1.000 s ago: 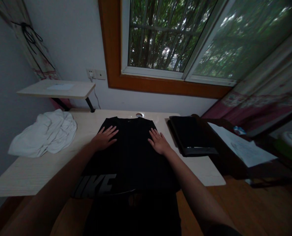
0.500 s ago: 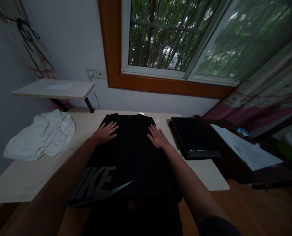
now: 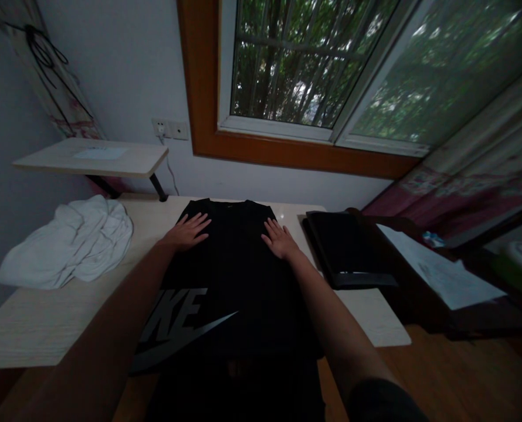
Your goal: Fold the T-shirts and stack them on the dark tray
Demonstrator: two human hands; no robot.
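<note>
A black T-shirt [image 3: 243,269] lies spread out on the pale wooden desk [image 3: 36,322], its neckline toward the wall. Grey lettering and a swoosh show on its lower left, and the bottom part hangs toward me past the desk's front edge. My left hand [image 3: 187,231] rests flat on the shirt near its left shoulder, fingers spread. On the opposite side, my right hand [image 3: 280,239] lies flat near the right shoulder, its fingers stretched out too. Neither hand grips the fabric.
Crumpled white cloth [image 3: 74,243] lies on the desk's left, below a raised shelf [image 3: 89,158] bearing a paper. To the right sit a black flat case [image 3: 349,249] and a sheet of paper [image 3: 441,266] on a dark surface. A window [image 3: 305,64] is behind the desk.
The shirt has shifted slightly away from me, toward the wall, with both hands flat on it. Its neckline is a little higher in view, and the view has tilted slightly.
</note>
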